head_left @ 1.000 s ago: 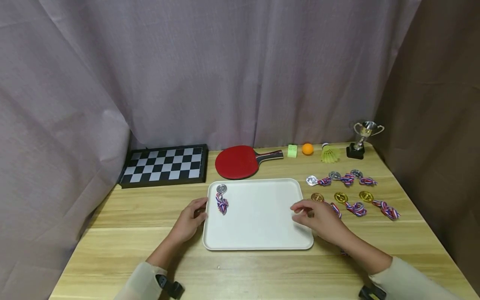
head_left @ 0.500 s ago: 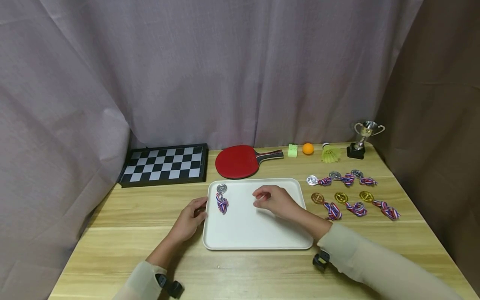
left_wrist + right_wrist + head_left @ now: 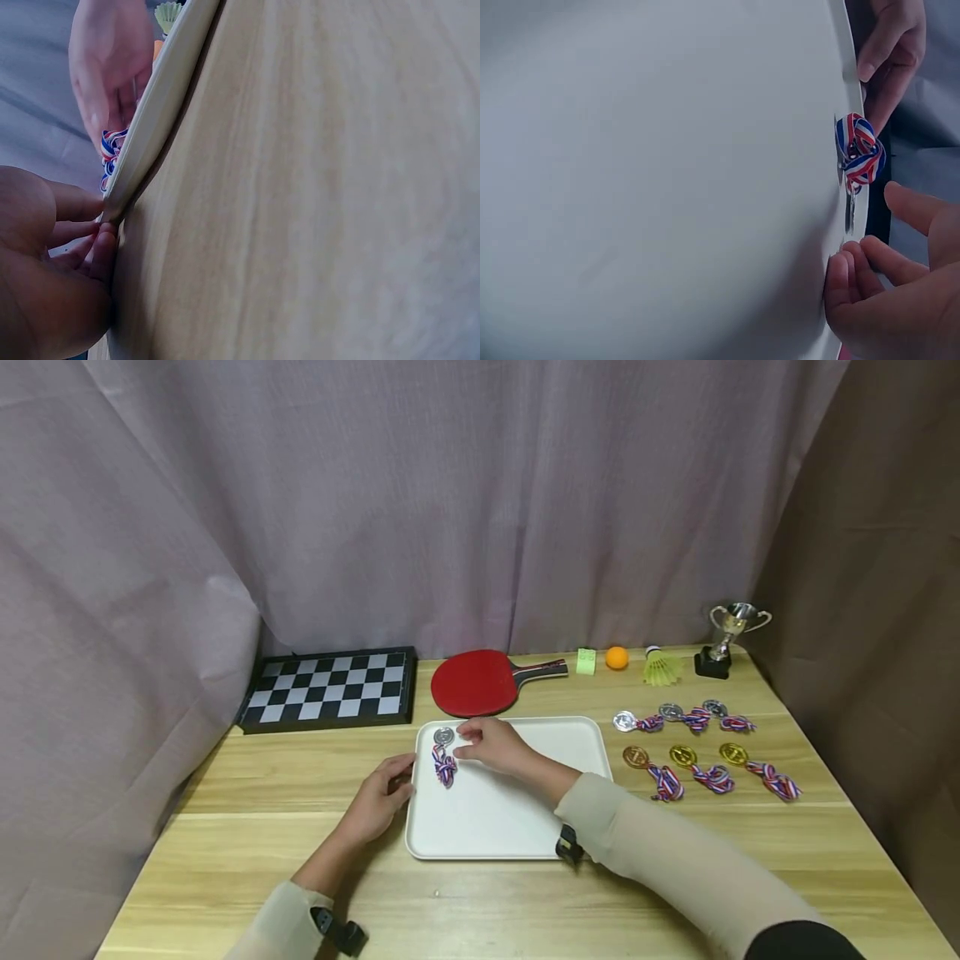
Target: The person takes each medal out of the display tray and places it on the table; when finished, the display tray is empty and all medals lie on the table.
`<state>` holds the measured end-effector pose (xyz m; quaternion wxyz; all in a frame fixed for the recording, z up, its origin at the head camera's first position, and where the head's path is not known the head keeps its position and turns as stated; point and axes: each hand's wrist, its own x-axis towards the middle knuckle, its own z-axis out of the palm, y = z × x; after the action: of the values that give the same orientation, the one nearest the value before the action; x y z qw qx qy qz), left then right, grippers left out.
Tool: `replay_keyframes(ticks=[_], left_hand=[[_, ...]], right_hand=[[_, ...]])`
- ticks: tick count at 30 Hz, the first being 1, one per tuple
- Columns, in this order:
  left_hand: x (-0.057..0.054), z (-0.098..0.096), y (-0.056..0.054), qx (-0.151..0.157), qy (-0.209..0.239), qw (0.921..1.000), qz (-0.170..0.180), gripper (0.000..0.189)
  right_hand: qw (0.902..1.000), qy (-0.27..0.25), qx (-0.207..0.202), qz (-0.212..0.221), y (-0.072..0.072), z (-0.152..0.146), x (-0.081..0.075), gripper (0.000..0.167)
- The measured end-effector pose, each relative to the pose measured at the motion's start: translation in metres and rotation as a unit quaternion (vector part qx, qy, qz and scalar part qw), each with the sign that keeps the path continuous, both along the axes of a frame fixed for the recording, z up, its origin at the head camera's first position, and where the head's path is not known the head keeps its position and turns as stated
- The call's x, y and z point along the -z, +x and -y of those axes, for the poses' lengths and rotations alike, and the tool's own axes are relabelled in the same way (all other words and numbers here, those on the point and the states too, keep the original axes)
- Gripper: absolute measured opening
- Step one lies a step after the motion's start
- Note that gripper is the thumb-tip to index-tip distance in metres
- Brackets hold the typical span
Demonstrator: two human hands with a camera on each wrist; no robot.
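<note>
A silver medal [image 3: 444, 737] with a knotted red, white and blue ribbon [image 3: 445, 768] lies at the upper left of the white tray [image 3: 517, 827]. Just to its right reaches my right hand [image 3: 491, 745], thumb and forefinger spread apart on either side of the disc's right edge. The right wrist view shows that hand's fingertips [image 3: 847, 262] close to the medal, with nothing between them. My left hand [image 3: 381, 797] rests against the tray's left rim, thumb and fingers touching it. In the left wrist view, its fingers [image 3: 103, 251] meet the rim from outside.
Right of the tray lie several medals in two rows, silver ones [image 3: 624, 721] behind, bronze [image 3: 635, 757] and gold [image 3: 682, 756] in front. Along the back stand a chessboard [image 3: 330, 689], red paddle [image 3: 474, 683], green block [image 3: 586, 662], orange ball [image 3: 617, 657], shuttlecock [image 3: 660, 667] and trophy [image 3: 727, 639].
My right hand has moved left across the tray, from its right edge to beside the silver medal. My left hand and the tray have stayed in place.
</note>
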<state>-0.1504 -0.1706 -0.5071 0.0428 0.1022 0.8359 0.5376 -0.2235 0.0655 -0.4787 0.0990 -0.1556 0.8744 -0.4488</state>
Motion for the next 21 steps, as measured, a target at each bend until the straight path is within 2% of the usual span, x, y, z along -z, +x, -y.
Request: replay_keyframes(ticks=[4,8,14,21], left_hand=[[0.0,0.0,0.0,0.001,0.003,1.0,0.005,0.049],[-0.001,0.0,0.0,0.0,0.01,0.9999,0.006,0.048],[-0.003,0.0,0.001,0.003,0.019,0.9998,0.01,0.047],[-0.001,0.0,0.001,0.002,0.012,0.9999,0.01,0.047]], right_hand=[[0.9998,0.017,0.007,-0.009,-0.005,0.013,-0.001,0.042],[0.9984,0.048,0.028,-0.005,-0.008,0.021,-0.001,0.037],[0.9901,0.128,0.058,0.0,-0.007,0.032,-0.004,0.031],[0.9836,0.167,0.068,0.003,-0.004,0.039,-0.009,0.028]])
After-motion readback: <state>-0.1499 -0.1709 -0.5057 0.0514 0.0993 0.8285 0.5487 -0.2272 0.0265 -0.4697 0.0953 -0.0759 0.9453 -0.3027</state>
